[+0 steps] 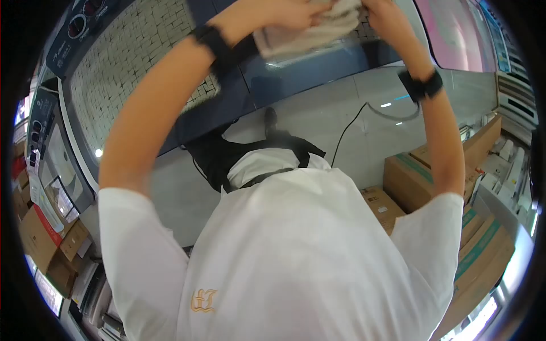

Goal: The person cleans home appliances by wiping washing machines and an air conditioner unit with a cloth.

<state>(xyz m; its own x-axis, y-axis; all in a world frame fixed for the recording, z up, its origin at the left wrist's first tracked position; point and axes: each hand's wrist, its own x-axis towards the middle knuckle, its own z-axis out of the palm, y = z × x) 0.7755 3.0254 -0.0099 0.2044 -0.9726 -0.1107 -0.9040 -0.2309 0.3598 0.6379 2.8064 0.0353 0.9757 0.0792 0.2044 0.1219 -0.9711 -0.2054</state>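
A pale beige cloth (304, 40) with folds hangs between my two hands at the top of the head view, over a dark blue-grey panel (267, 82). My left hand (293, 14) grips the cloth's upper left part, its fingers bent and somewhat blurred. On the right side, my right hand (382, 16) pinches the cloth's edge; the frame's top cuts part of it off. Both wrists wear black bands. Left of the cloth, a brick-patterned inset (128, 62) fills much of the panel.
Round dark knobs (78, 25) sit at the far left. A pink panel (458, 34) stands at the upper right. Cardboard boxes (409, 179) are stacked on the right, and an open carton (45, 238) lies on the left. A thin cable (348, 128) crosses the tiled floor.
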